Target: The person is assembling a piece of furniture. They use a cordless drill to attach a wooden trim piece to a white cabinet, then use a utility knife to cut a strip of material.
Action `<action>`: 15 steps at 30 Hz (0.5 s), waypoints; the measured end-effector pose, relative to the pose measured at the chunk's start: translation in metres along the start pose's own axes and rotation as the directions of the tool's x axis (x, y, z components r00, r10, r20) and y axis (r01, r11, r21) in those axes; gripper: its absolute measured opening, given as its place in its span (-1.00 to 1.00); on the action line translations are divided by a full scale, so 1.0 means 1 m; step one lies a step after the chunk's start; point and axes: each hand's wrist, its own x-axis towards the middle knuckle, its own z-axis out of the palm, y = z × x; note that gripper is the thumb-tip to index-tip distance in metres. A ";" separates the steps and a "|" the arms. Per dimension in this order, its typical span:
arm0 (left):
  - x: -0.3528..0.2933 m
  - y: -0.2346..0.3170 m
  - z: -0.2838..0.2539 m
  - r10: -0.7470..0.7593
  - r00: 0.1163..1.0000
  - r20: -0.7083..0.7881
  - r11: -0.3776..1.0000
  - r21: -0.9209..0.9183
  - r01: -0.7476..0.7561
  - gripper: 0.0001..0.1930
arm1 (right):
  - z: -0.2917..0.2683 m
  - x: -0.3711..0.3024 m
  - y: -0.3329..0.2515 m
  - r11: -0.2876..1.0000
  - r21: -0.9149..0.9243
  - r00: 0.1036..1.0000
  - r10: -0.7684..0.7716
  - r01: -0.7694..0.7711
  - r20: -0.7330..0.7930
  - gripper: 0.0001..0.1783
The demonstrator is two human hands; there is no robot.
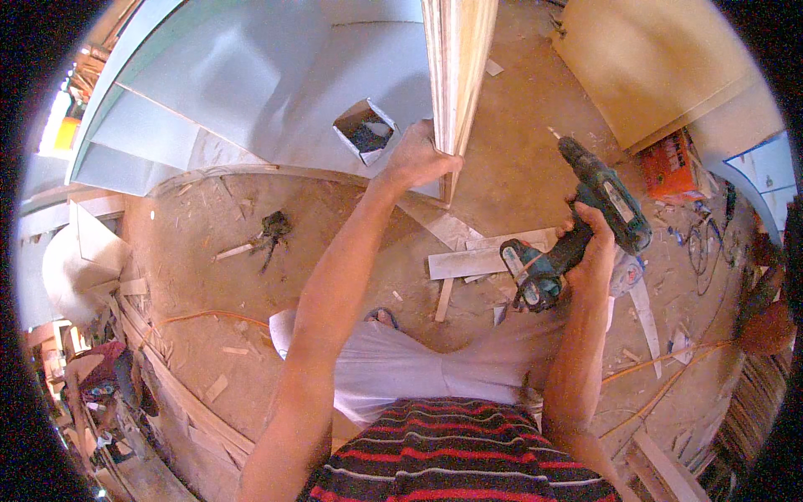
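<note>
My left hand (416,157) is wrapped round the lower end of an upright pale wooden board (456,75), whose layered edge faces me. Close beside that hand, a small white carton (345,125) of dark screws or nails rests on a light blue panel (268,50). In my right hand (595,247) is a dark green cordless drill (615,201), held by its handle. The drill's bit points up and to the left, apart from the board. Part of the handle is hidden by my fingers.
Wood offcuts (456,263) lie on the brown floor before my knees. A handsaw (645,322) is at the right, near an orange cable (640,414). Farther right stand a tan panel (652,58) and an orange box (667,167). Another person (100,376) is at lower left.
</note>
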 end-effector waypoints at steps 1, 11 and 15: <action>0.000 -0.005 0.002 -0.003 1.000 0.012 1.000 -0.013 0.003 -0.52 | 0.000 0.002 0.001 0.999 -0.005 0.999 0.033 -0.033 -0.025 -0.71; -0.010 -0.091 0.046 -0.032 0.966 0.255 0.999 0.011 0.031 -0.32 | 0.003 -0.005 0.000 0.996 -0.086 0.998 0.026 -0.031 -0.059 -0.74; -0.015 -0.138 0.069 0.017 0.975 0.222 0.996 0.084 -0.036 -0.40 | 0.006 -0.011 0.000 0.998 -0.059 1.000 -0.013 0.012 -0.019 -0.75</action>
